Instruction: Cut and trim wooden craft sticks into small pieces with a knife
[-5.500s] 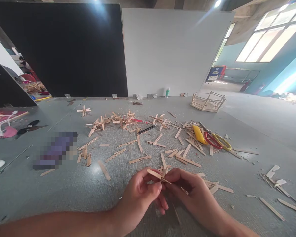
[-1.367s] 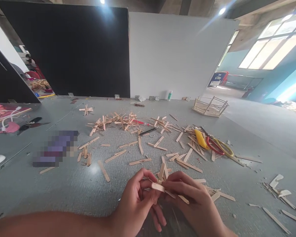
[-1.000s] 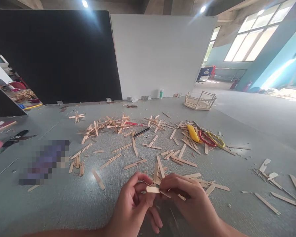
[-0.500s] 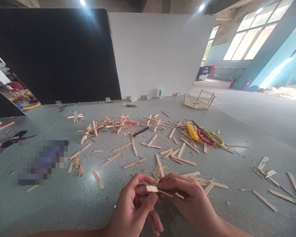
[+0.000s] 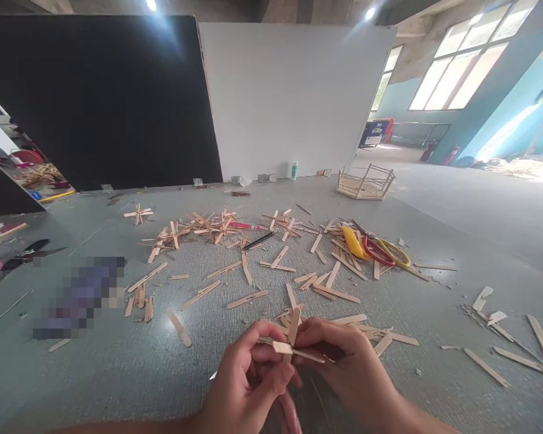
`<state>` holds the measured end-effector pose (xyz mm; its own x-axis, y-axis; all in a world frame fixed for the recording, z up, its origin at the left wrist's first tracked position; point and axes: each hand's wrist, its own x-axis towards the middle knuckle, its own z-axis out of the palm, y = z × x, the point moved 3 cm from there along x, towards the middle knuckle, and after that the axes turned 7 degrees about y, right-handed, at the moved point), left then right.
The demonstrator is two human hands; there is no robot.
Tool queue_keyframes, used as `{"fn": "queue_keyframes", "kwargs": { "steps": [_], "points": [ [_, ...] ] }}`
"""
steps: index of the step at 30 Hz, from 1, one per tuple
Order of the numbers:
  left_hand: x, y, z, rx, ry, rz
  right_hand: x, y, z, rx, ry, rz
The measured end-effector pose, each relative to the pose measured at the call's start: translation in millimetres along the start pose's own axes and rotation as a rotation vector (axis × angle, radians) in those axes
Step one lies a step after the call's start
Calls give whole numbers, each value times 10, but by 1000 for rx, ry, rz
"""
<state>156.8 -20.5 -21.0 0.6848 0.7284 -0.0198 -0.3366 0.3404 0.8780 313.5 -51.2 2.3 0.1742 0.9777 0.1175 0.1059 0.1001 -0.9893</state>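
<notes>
Between both hands is a small star-like piece of crossed wooden craft sticks (image 5: 294,325), its arms pointing up, left and right. My left hand (image 5: 257,374) grips it from the left, with thumb and fingers around the lower and left arms. From the right, the fingers of my right hand (image 5: 344,349) pinch it near the middle, and part of the joint is hidden behind them. Loose craft sticks (image 5: 287,295) lie on the table just beyond the fingers.
Finished-looking stick stars (image 5: 221,229) are heaped farther back. Near them lie a black pen (image 5: 259,241) and scissors (image 5: 389,252) with red and yellow-green handles beside a yellow tool (image 5: 353,243). A stick-built frame (image 5: 365,182) and a small bottle (image 5: 294,170) stand by the white panel (image 5: 289,102).
The stick star has turned and shifted slightly right, its upright arm standing more clearly above the fingers. Both hands keep their hold, the left fingers moving a little.
</notes>
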Motion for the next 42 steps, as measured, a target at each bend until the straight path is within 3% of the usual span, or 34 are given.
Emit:
{"fn": "queue_keyframes", "kwargs": {
  "steps": [3,7,19,26,34,42],
  "points": [
    [3,8,13,-20,-21,-5,12,19,18,83,-3,147],
    [8,21,29,-20,-14,-13,18,13,33,140,-19,231],
    [17,140,35,11,19,-95,37,42,33,49,-4,225],
    [0,57,25,58,-15,-198,24,-14,17,-13,-21,214],
    [-4,25,-23,230,0,-170,19,-33,-9,-109,-54,229],
    [14,60,13,200,15,-155,12,-38,11,-8,-114,250]
  ]
}}
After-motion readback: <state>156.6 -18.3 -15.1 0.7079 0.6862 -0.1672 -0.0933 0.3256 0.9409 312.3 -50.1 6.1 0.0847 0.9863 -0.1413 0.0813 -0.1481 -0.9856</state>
